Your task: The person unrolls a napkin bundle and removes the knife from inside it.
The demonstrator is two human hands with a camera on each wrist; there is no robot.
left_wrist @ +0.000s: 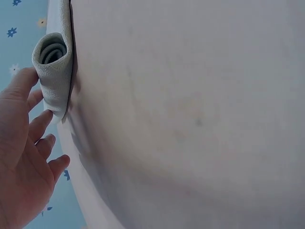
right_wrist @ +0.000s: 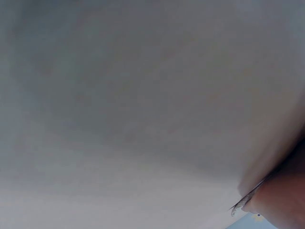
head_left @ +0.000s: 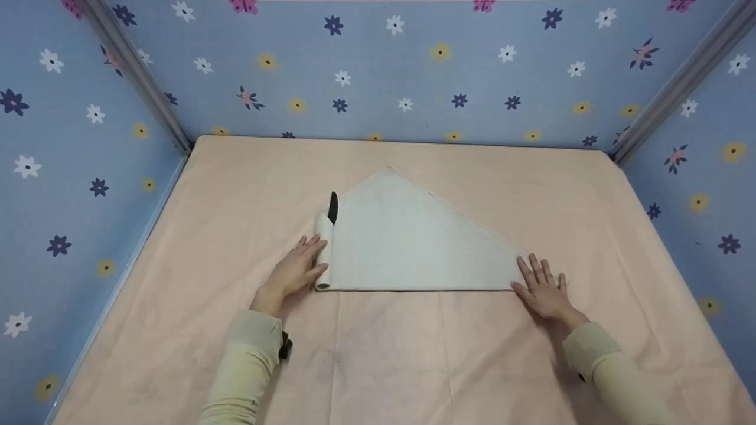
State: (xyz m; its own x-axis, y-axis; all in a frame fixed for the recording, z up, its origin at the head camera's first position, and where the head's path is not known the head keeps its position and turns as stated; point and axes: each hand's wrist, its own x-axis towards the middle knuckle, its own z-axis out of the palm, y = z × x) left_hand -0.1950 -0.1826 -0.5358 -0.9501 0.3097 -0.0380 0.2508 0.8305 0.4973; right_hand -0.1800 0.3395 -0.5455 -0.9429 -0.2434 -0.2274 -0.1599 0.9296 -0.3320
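A pale whitish cloth (head_left: 413, 236), folded to a triangular shape with its peak away from me, lies in the middle of the table. Its left side is wound into a narrow roll (head_left: 323, 225), whose spiral end shows in the left wrist view. From the roll's far end pokes a slim dark piece (head_left: 333, 206); what it is cannot be told. My left hand (head_left: 294, 267) touches the roll from the left with thumb and fingertips, fingers spread and only slightly bent. Over the cloth's right corner my right hand (head_left: 544, 295) rests flat, fingers extended.
A peach tablecloth (head_left: 390, 360) with creases covers the table. Blue flowered panels (head_left: 378, 65) stand behind it and along both sides, with grey metal posts (head_left: 142, 77) at the back corners.
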